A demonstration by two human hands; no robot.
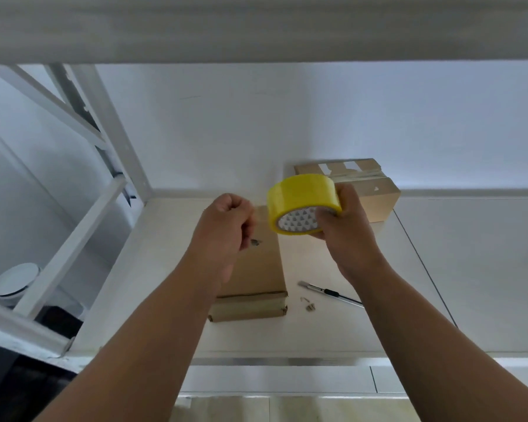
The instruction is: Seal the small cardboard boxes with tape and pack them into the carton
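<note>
Far left there's a white metal shelf frame (pixel 83 190) with slanted bars, and a round white lid-looking thing (pixel 16 281) sitting low behind it. Moving in, the left hand (pixel 226 226) hangs over the small cardboard box (pixel 256 269), fingers curled in. There's a tiny grey bit (pixel 255 242) at the fingertips, but honestly can't tell if it's pinching that or nothing. The box is flat, plain brown, lying on the pale white table (pixel 333 330). Next, the right hand (pixel 345 217) is wrapped round a glossy yellow tape roll (pixel 302 196), held up off the table with its printed white core facing us. Below it lie a few little scraps (pixel 308 305) and a slim metal utility knife (pixel 329 292). Behind the roll, partly blocked by it, is a second cardboard box (pixel 378 196) with torn white label bits on top.
</note>
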